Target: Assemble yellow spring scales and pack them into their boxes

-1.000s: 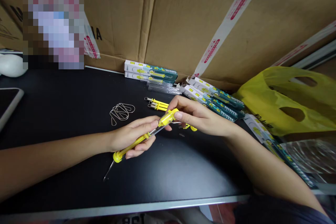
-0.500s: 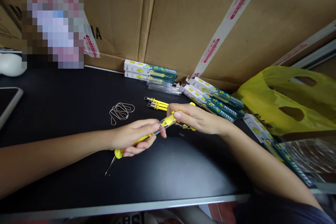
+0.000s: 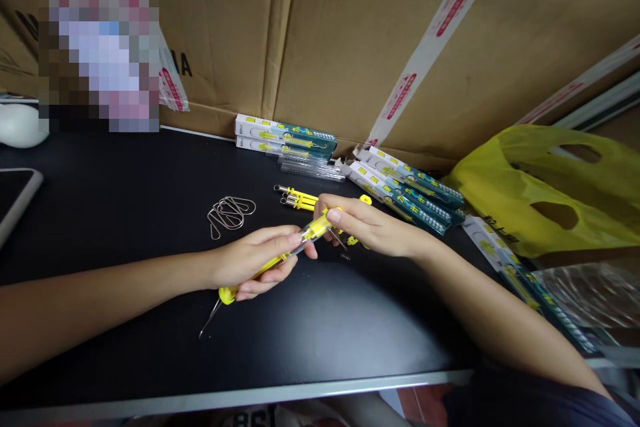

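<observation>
Held slantwise above the black table is a clear-tubed spring scale [image 3: 316,229] with yellow inner parts. My left hand [image 3: 260,259] wraps round its lower body, and a thin metal hook [image 3: 210,318] sticks out below. At the upper end, my right hand [image 3: 377,225] pinches the yellow cap between thumb and fingers. A thin metal wire [image 3: 338,238] shows under the right fingers; its far end is hidden. Behind that hand lie yellow rods with springs [image 3: 301,200] and small yellow caps [image 3: 366,200]. A tiny loose spring [image 3: 345,256] rests on the table below it.
Several bent wire hooks [image 3: 231,213] lie left of centre. Clear tubes [image 3: 313,168] and printed boxes [image 3: 287,133] line the back, before a large carton [image 3: 340,47]. On the right are a yellow plastic bag [image 3: 500,173] and clear plastic wrap [image 3: 590,293]. A tablet-like device [image 3: 20,200] sits left.
Both hands keep their grip on the spring scale, almost still. The wire under my right fingers has tilted more steeply downward.
</observation>
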A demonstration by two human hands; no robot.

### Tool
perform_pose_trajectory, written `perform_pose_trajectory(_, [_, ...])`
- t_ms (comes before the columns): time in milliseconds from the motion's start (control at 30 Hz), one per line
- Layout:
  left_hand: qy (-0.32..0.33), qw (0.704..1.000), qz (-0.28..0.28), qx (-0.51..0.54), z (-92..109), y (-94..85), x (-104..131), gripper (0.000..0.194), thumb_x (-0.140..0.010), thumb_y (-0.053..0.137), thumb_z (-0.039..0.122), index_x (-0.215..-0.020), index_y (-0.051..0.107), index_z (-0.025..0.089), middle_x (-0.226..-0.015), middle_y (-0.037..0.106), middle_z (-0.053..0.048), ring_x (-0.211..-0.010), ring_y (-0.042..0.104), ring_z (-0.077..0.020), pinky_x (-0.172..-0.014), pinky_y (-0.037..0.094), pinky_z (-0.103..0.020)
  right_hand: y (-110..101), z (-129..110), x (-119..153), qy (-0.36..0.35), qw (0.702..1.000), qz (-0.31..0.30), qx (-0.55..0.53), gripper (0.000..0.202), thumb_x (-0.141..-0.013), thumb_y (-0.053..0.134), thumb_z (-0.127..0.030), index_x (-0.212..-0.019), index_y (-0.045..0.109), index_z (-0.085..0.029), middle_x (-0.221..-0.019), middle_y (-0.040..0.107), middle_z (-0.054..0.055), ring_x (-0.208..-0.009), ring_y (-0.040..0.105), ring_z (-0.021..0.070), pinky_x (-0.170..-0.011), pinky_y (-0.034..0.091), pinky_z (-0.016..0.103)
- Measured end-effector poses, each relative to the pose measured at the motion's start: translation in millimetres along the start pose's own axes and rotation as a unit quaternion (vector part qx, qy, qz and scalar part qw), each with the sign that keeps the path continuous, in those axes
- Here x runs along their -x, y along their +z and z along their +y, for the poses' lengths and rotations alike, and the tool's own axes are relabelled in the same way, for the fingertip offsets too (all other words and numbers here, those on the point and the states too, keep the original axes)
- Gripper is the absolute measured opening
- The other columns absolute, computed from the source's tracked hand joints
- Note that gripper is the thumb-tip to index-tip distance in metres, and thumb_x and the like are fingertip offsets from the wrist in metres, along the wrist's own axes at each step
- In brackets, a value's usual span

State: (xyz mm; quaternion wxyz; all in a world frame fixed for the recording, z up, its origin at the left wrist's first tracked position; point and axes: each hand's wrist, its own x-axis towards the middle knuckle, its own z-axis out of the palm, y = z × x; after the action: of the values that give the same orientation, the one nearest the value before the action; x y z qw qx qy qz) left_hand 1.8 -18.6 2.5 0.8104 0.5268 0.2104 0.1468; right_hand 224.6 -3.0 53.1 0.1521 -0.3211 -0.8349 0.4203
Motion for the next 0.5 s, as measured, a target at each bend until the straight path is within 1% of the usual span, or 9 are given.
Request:
perform_pose_trajectory(67, [0.003, 1.000, 0.002, 0.010, 1.8, 0.1, -0.2, 0.030, -0.097, 0.034, 0.043, -0.101, 0.051, 0.019, -0.051, 0.041, 0.009, -0.025, 0.026, -0.0023, -0.025, 0.031, -0.011, 1.1, 1.6, -1.0, 0.009, 0.999, 0.004, -0.042, 0.041, -0.097, 0.032, -0.052, -0.083, 0.047, -0.017, -0.074, 0.053, 0.001, -0.065, 0.050, 0.0113, -0.061, 0.044, 0.025])
perform_pose_trajectory(167, [0.005, 0.999, 0.003, 0.031, 2.7, -0.1, -1.2, 0.032, -0.098, 0.028, 0.039, -0.100, 0.051, 0.018, -0.050, 0.042, 0.008, -0.026, 0.028, -0.0032, -0.026, 0.033, -0.012, 2.9, 4.1, -1.9, 0.017, 0.994, 0.012, -0.111, 0.034, -0.097, 0.036, -0.049, -0.087, 0.045, -0.018, -0.076, 0.057, 0.001, -0.068, 0.055, 0.0116, -0.062, 0.047, 0.025])
perform_pose_trajectory(300, [0.032, 0.998, 0.011, 0.062, -0.4, -1.6, -3.6, 0.029, -0.097, 0.024, 0.030, -0.099, 0.050, 0.017, -0.056, 0.050, 0.005, -0.031, 0.037, -0.0047, -0.032, 0.040, -0.015, 4.3, 4.6, -3.3, 0.029, 0.980, 0.052, -0.188, 0.026, -0.095, 0.044, -0.045, -0.098, 0.043, -0.020, -0.085, 0.062, 0.002, -0.075, 0.061, 0.0121, -0.067, 0.051, 0.026])
perform_pose_trajectory(400, [0.063, 0.995, 0.020, 0.071, -2.9, -2.1, -5.0, 0.026, -0.095, 0.027, 0.026, -0.102, 0.049, 0.015, -0.062, 0.055, 0.002, -0.036, 0.045, -0.0063, -0.039, 0.047, -0.019, 4.7, 4.1, -5.3, 0.042, 0.976, 0.070, -0.201, 0.031, -0.093, 0.049, -0.046, -0.108, 0.048, -0.019, -0.095, 0.064, 0.004, -0.083, 0.063, 0.0131, -0.071, 0.053, 0.027])
perform_pose_trajectory(500, [0.074, 0.994, 0.028, 0.070, -3.1, -1.4, -5.0, 0.022, -0.095, 0.033, 0.029, -0.108, 0.047, 0.016, -0.070, 0.060, -0.001, -0.044, 0.056, -0.0099, -0.046, 0.052, -0.023, 6.4, 6.6, -7.7, 0.054, 0.972, 0.084, -0.211, 0.034, -0.091, 0.052, -0.045, -0.111, 0.056, -0.018, -0.104, 0.065, 0.007, -0.092, 0.063, 0.0152, -0.077, 0.054, 0.029])
